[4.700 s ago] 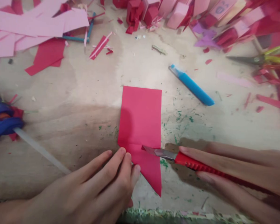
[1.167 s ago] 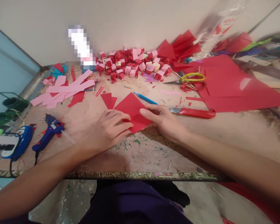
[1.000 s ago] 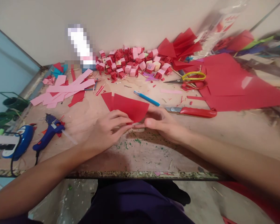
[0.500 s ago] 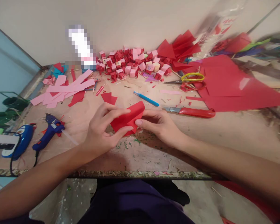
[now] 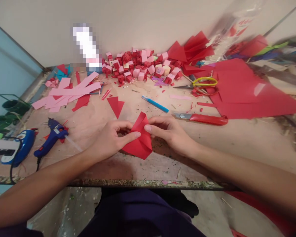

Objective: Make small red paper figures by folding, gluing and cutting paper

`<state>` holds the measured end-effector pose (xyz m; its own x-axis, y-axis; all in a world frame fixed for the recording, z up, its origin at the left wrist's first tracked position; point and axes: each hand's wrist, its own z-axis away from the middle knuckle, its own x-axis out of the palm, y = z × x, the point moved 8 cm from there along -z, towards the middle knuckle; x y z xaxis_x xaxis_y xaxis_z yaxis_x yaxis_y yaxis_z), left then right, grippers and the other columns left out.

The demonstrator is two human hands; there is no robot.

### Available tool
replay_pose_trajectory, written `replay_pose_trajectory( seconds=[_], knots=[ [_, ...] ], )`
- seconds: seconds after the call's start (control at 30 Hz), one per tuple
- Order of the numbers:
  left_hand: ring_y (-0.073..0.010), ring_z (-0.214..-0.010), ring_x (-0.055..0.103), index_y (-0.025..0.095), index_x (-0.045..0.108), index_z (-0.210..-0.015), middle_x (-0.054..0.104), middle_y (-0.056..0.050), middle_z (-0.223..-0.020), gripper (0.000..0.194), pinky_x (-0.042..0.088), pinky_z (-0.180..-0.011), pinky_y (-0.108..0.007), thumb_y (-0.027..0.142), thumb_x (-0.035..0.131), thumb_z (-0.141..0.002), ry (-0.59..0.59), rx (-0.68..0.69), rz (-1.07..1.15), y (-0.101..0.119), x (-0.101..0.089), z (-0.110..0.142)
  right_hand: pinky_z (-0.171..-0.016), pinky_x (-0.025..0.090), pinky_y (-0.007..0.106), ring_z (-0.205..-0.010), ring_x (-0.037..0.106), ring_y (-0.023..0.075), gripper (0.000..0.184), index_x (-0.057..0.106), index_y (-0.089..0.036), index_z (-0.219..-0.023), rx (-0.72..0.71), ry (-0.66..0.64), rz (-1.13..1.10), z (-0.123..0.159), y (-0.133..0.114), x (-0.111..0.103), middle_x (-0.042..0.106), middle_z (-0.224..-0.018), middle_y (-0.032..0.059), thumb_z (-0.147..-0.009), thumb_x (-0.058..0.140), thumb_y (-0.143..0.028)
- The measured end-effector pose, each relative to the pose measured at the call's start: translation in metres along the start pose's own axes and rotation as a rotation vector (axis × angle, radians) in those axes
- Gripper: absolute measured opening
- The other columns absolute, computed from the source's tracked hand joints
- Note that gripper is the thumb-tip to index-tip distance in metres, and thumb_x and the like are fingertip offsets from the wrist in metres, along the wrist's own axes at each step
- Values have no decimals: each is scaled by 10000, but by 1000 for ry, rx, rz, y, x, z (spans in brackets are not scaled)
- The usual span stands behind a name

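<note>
A folded piece of red paper (image 5: pixel 141 144) is held between my two hands, above the front part of the wooden table. My left hand (image 5: pixel 115 136) pinches it from the left, thumb on top and fingers behind. From the right, my right hand (image 5: pixel 165 131) grips its edge with the thumb on the near face, the other fingers partly hidden. Just beyond the hands lie a small red paper scrap (image 5: pixel 116 106), a blue pen (image 5: pixel 155 104) and a red-handled box cutter (image 5: pixel 203 119).
Small red and pink paper cubes (image 5: pixel 140 65) are heaped by the wall. Pink paper strips (image 5: pixel 66 92) and a blue glue gun (image 5: pixel 53 136) lie left. Yellow-handled scissors (image 5: pixel 202 81) and large red sheets (image 5: pixel 246 95) are on the right.
The red paper has been turned and tilted, so its wide end now points down toward the table's front edge. My left hand has shifted slightly lower, uncovering more of the small red scrap.
</note>
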<state>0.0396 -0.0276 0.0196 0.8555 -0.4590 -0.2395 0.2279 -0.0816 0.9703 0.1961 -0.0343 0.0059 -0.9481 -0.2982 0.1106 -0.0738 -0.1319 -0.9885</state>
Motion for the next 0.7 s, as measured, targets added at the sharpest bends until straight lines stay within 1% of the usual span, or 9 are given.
replay_pose_trajectory(
  seconds=[0.1, 0.23, 0.33, 0.4, 0.47, 0.6, 0.7],
  knots=[
    [-162, -684, 654, 205, 806, -847, 788, -28, -820, 160, 492, -627, -271, 330, 729, -910, -49, -9, -25, 0, 3, 0, -660, 559, 260, -694, 675, 142, 196, 863, -215, -876, 40, -15, -58, 1, 5, 2, 793, -829, 17, -822, 888, -402],
    [-172, -713, 645, 205, 781, -851, 759, -25, -820, 152, 487, -651, -284, 328, 714, -909, -96, 16, -82, 3, 6, 0, -642, 551, 272, -658, 666, 142, 175, 850, -211, -783, 42, 62, -29, 1, 7, -3, 792, -784, 22, -779, 913, -374],
    [-170, -700, 627, 217, 770, -876, 745, -18, -825, 183, 462, -626, -280, 381, 706, -927, -110, 16, -112, 2, 9, 0, -625, 552, 274, -631, 651, 138, 175, 843, -216, -752, 39, 97, -19, 1, 7, -5, 777, -745, 17, -746, 934, -366],
    [-157, -638, 578, 214, 749, -847, 700, -5, -754, 249, 409, -584, -279, 429, 678, -952, -104, 10, -174, 1, 9, 1, -615, 547, 274, -621, 640, 135, 186, 836, -215, -736, 33, 111, -18, 1, 6, -6, 766, -726, 15, -733, 943, -367],
    [-142, -582, 512, 208, 711, -796, 622, 13, -673, 298, 352, -560, -282, 442, 646, -969, -101, 12, -239, 1, 8, 1, -603, 532, 270, -612, 626, 132, 205, 823, -212, -715, 23, 119, -17, 1, 5, -6, 751, -701, 12, -722, 952, -370],
    [-138, -566, 457, 215, 651, -764, 527, 36, -625, 297, 323, -563, -287, 412, 603, -982, -138, 32, -302, 5, 9, 2, -602, 514, 260, -615, 619, 127, 248, 802, -205, -685, 33, 92, -44, 2, 4, -4, 738, -688, 6, -710, 966, -389],
    [-140, -555, 465, 225, 596, -743, 516, 45, -608, 293, 327, -563, -292, 380, 574, -991, -187, 52, -335, 12, 12, 3, -620, 516, 261, -629, 609, 124, 242, 808, -203, -719, 36, 50, -56, 3, 2, -1, 729, -710, -1, -754, 938, -404]
  ],
)
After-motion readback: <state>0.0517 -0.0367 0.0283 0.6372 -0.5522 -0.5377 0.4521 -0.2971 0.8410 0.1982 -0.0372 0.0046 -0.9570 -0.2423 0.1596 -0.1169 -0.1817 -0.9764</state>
